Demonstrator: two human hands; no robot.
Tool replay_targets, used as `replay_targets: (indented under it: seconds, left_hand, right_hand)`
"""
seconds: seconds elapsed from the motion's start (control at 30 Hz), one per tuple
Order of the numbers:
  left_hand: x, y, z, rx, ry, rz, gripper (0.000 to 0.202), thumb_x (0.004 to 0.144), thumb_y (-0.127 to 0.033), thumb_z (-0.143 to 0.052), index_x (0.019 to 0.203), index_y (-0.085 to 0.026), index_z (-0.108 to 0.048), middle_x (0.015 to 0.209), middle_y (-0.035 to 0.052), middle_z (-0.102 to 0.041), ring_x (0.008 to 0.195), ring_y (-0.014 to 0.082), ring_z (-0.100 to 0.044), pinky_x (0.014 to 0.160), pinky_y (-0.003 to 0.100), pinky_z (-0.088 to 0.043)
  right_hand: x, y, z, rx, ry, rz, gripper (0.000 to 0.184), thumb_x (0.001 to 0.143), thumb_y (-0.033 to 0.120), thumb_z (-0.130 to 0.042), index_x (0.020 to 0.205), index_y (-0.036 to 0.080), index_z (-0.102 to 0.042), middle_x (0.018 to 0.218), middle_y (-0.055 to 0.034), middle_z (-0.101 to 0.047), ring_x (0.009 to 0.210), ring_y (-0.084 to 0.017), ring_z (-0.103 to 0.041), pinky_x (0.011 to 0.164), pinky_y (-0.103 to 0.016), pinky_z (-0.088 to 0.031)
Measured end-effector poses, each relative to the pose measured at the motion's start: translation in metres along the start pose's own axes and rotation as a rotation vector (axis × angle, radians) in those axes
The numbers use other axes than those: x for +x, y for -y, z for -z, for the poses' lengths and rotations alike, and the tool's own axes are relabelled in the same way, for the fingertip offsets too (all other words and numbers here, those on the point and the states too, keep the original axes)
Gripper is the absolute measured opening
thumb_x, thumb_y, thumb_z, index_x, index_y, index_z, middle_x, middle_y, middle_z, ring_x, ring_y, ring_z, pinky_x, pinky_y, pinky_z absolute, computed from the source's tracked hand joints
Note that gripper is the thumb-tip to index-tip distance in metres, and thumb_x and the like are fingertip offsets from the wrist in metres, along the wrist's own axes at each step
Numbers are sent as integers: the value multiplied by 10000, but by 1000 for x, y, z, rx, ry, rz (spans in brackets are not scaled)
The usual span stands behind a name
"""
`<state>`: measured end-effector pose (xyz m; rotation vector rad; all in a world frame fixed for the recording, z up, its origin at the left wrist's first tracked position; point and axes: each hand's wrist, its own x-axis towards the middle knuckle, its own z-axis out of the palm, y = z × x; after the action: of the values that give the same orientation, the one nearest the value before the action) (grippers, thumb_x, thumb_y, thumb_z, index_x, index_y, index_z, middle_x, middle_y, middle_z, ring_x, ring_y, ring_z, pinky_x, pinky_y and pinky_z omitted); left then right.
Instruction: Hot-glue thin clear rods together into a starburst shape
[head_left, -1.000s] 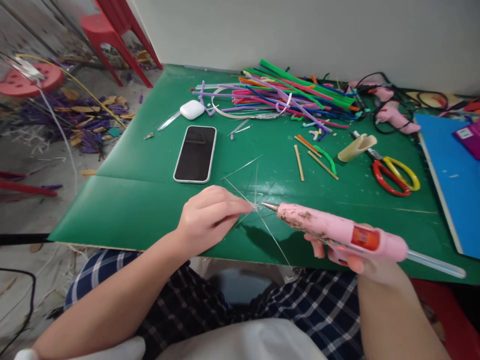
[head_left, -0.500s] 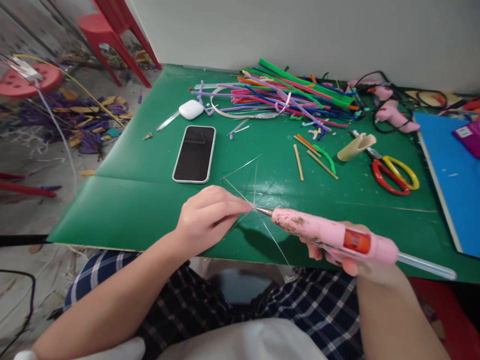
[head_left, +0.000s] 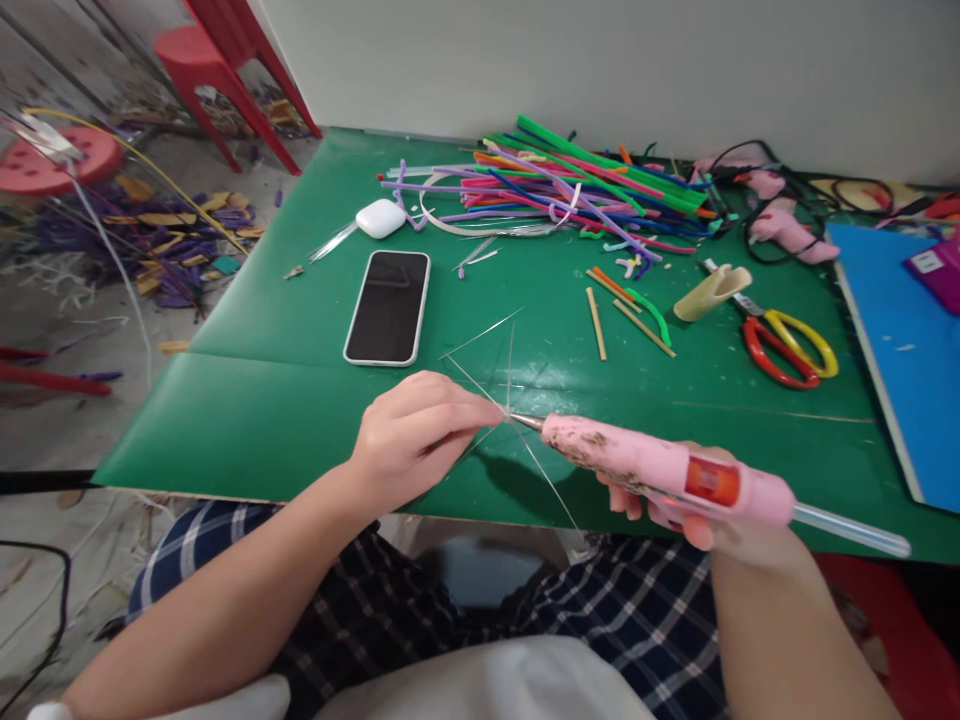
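My left hand (head_left: pixel 420 435) pinches several thin metal wires (head_left: pixel 545 468) that cross and fan out in a star from one centre. Fingers of my right hand (head_left: pixel 697 525) wrap round the handle of a pink hot glue gun (head_left: pixel 630 452), which lies nearly level and points left. Its metal nozzle is at the wires' crossing, right by my left fingertips; whether glue is coming out is too small to tell. A clear glue stick (head_left: pixel 855 528) juts from the gun's back end.
On the green table (head_left: pixel 247 410) lie a phone (head_left: pixel 388 308), a white case (head_left: pixel 381 218), coloured pipe cleaners (head_left: pixel 570 185), short sticks (head_left: pixel 596 323), a bamboo piece (head_left: pixel 709 295) and scissors (head_left: pixel 787 350). At the right are another pink glue gun (head_left: pixel 791 232) and a blue board (head_left: pixel 892 350).
Hardly anything differs. Both hands, the wires and the glue gun keep the same pose, with the nozzle still at the crossing.
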<state>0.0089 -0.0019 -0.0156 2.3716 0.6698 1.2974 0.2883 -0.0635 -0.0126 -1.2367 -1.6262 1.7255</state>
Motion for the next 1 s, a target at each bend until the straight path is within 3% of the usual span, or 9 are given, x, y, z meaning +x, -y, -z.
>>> replay_targets:
  seconds: [0.17, 0.27, 0.47, 0.73, 1.0]
  left_hand:
    - [0, 0, 0, 5, 7, 4, 273, 748, -1, -541, 923, -195, -619, 825, 35, -686, 719, 132, -627, 646, 277, -510]
    - [0, 1, 0, 1, 4, 0, 278, 744, 2, -543, 925, -194, -621, 822, 34, -686, 712, 132, -627, 644, 278, -509]
    - [-1, 1, -1, -12, -3, -3, 287, 725, 23, -558, 918, -179, -626, 815, 41, -681, 720, 139, -627, 648, 280, -509]
    - [-1, 0, -1, -14, 2, 13, 289, 735, 17, -549, 924, -187, -627, 822, 34, -684, 740, 134, -630, 665, 265, -515]
    - [-1, 0, 0, -26, 8, 22, 296, 737, 13, -548, 934, -193, -629, 826, 35, -688, 745, 139, -632, 666, 274, -524]
  right_hand:
    - [1, 5, 1, 30, 3, 84, 510, 635, 587, -641, 975, 207, -656, 758, -44, -640, 628, -146, -592, 542, -215, -483]
    - [2, 9, 3, 35, 22, 139, 461, 636, 585, -641, 865, 187, -681, 756, -57, -639, 629, -152, -587, 555, -226, -478]
    - [2, 9, 2, 5, 2, 85, 636, 602, 683, -588, 1026, 211, -633, 760, -48, -636, 619, -149, -579, 543, -228, -479]
    - [0, 2, 4, 68, 23, 113, 497, 631, 561, -662, 990, 218, -648, 765, -14, -640, 642, -126, -590, 536, -186, -472]
    - [-1, 5, 5, -75, 41, 81, 600, 672, 664, -538, 1040, 197, -622, 815, -56, -638, 692, -163, -583, 581, -239, -485]
